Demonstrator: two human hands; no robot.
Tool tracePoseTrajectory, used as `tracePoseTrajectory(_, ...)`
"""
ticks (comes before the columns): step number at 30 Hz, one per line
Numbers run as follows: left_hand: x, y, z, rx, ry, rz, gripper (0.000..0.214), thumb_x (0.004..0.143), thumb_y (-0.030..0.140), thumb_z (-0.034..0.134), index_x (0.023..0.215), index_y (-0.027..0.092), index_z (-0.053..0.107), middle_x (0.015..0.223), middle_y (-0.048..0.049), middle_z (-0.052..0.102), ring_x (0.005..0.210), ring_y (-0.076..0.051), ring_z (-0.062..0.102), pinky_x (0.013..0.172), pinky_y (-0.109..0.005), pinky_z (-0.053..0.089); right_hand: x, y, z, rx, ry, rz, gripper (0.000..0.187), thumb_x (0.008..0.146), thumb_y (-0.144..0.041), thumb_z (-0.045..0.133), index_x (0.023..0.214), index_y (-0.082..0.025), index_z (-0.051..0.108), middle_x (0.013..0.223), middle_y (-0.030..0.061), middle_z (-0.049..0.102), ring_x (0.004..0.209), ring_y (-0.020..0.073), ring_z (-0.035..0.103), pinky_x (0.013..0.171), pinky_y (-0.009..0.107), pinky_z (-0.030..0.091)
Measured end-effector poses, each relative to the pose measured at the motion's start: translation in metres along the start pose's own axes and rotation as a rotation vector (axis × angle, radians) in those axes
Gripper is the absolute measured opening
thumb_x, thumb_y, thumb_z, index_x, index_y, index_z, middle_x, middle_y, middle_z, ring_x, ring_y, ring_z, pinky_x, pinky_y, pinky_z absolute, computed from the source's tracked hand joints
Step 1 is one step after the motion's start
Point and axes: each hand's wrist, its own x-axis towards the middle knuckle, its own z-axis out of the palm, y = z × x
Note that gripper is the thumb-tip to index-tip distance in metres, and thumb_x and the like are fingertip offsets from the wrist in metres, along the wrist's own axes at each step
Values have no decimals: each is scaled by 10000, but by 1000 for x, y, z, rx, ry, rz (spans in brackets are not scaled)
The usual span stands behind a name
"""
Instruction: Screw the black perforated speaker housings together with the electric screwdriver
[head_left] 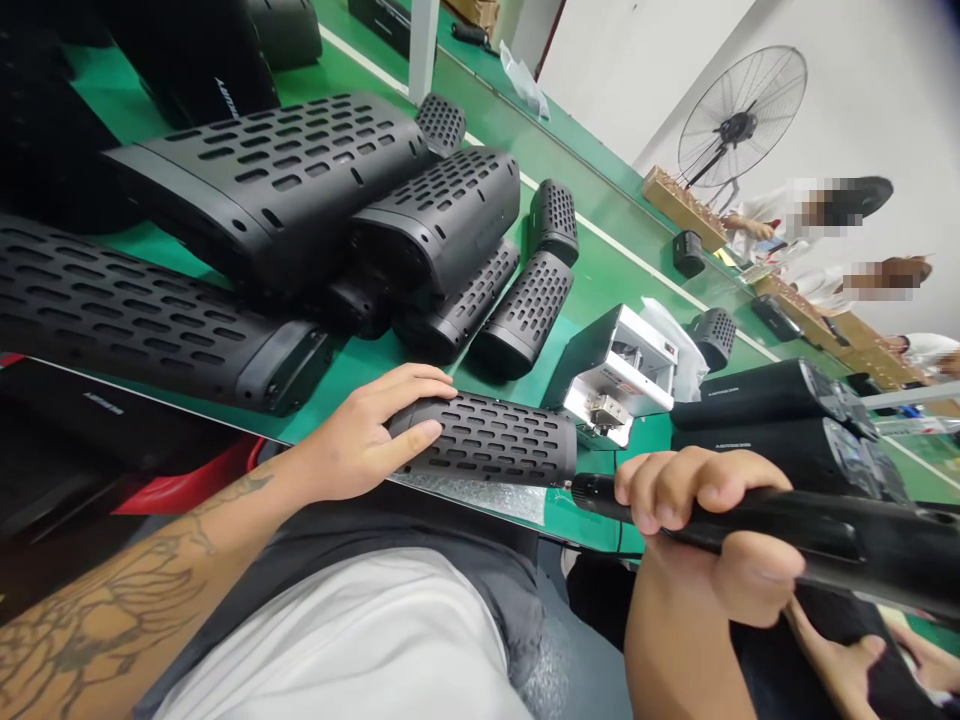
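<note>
My left hand (375, 430) grips the near-left end of a black slotted metal housing (502, 440), its thumb on the slotted face and its fingers over the upper edge. The housing lies on its side at the edge of the green bench. In my right hand (705, 510) is a black electric screwdriver (817, 530), with the fingers wrapped round its body. Its tip meets the housing's right end at the lower corner; the screw there is too small to make out. Just behind that end stands a silver screw feeder (619, 375).
More black slotted housings (442, 215) are piled behind my hands, with a long one (142, 310) at the left. Dark boxed units (780, 420) stand to the right. Co-workers (810, 220) sit across the bench near a fan (739, 125). Another person's hands (855, 650) show at lower right.
</note>
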Motion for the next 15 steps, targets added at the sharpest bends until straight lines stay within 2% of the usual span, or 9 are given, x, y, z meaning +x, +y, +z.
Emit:
tracePoseTrajectory(4,0,1,-1,5,-8,24,349,1212,440,694,1497,268,798,1608,-109,770,1437,-299,788,1332,-430,608,10,5,-5,19,-60,25,345,993,-482,1001,948,-226,774,672,-76,681,464,124,626,564,301,600)
tracePoseTrajectory(10,-2,3,0,0,-7,5,340,1216,429,683,1484,260,806,1599,-120,772,1436,-301,788,1326,-439,614,11,10,-16,5,-338,3,241,1052,-409,912,1034,-244,737,713,-63,684,511,147,658,600,342,634)
tracePoseTrajectory(15,0,3,1,2,1,12,344,1218,428,676,1487,259,810,1586,-125,778,1419,-296,796,1321,-441,618,8,11,-19,14,-380,15,301,1077,-431,901,1002,-263,664,703,-79,640,504,131,619,601,332,605)
